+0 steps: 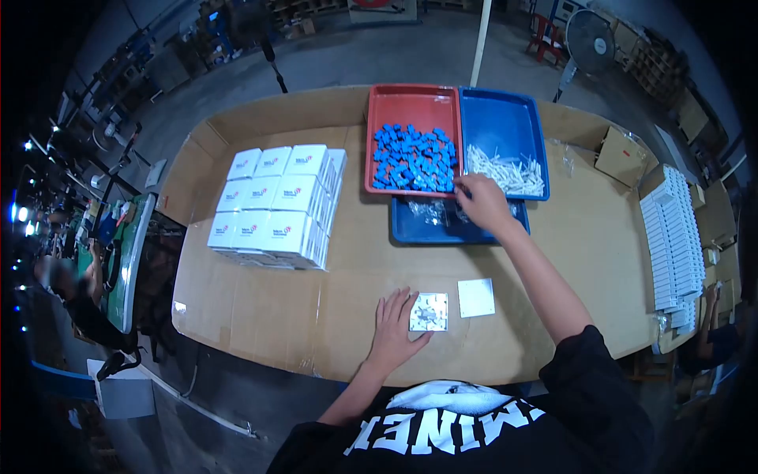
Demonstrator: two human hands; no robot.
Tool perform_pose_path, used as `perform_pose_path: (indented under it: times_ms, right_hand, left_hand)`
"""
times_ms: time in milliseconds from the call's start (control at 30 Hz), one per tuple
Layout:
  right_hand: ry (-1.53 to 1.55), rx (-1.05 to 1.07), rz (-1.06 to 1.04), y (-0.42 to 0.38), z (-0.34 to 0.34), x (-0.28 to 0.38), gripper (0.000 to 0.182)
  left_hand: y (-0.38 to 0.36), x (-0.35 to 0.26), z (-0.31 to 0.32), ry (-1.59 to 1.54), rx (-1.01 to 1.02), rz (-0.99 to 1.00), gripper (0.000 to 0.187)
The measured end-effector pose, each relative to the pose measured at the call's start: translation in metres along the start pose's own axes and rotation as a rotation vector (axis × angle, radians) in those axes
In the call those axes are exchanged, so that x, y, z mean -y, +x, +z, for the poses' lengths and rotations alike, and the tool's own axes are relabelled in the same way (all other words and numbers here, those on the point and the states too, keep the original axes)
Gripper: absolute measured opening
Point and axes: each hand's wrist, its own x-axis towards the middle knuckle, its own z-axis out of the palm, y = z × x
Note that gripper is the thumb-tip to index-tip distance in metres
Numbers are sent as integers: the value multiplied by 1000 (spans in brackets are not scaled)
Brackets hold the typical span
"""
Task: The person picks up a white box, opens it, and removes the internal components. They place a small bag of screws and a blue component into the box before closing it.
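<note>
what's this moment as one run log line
left hand: at square piece; right hand: at red tray corner, by blue pieces, grip unclear; blue tray: white pieces; white square: flat

Moderate light falls over the cardboard-covered desk [355,292]; the surroundings are dim, with bluish glare at far left. Wide-angle distortion bends the edges, and the corners go black.

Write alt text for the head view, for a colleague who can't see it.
The right hand is at the near corner of a red tray of blue parts, beside a blue tray of white parts. The left hand touches a small square piece on the table, near a white square. Stacked white boxes stand at left.
</note>
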Motion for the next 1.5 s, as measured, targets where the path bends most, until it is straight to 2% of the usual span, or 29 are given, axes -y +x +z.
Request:
perform_pose_path:
  times_ms: [33, 100, 200, 433, 533, 600, 633, 700, 933, 1000, 1033, 1100, 1167, 1233, 1500]
  right_hand:
    - [-30, -63, -29, 17, 3, -10, 18]
    - [-93, -33, 28, 43, 11, -27, 20]
    - [-267, -90, -117, 75, 26, -45, 28]
    - [-436, -105, -280, 125, 44, -66, 28]
    - [-545, -20, -296, 138, 49, -74, 28]
    - [-583, 72, -283, 144, 52, -79, 45]
    - [-584, 65, -285, 147, 51, -82, 45]
    - [-609, 69, -299, 152, 50, -86, 27]
    - [-433, -43, -275, 137, 36, -81, 18]
    - [-321, -177, -346, 126, 26, -75, 18]
    - [-330, -177, -346, 121, 18, -66, 18]
    - [-243, -461, -462, 112, -3, -40, 16]
    - [-234, -546, -502, 94, -39, -2, 17]
    - [-157, -735, -554, 75, -68, 30, 21]
    - [-140, -848, -566, 17, -120, 67, 29]
  left_hand:
    - [0, -1, 1, 10, -12, 13, 81]
    - [-2, -4, 4, 4, 12, -3, 81]
    - [-5, -2, 8, 29, -6, 11, 82]
    - [-2, -6, 6, 32, -42, 31, 79]
    - [-2, -8, 3, 34, -28, 20, 77]
    - [-2, -8, 3, 40, -27, 19, 77]
    - [-1, -8, 3, 37, -20, 11, 77]
    - [0, -7, 5, 31, -30, 12, 77]
    - [0, -9, 3, 49, -26, 3, 77]
    - [-1, -9, 2, 48, -26, 5, 77]
    - [-1, -9, 2, 50, -27, 6, 77]
    - [-1, -6, 5, 40, -40, 19, 78]
    - [0, -6, 6, 31, -55, 31, 79]
    - [0, -8, 4, 65, -44, 10, 79]
    - [1, -7, 6, 48, -16, 14, 79]
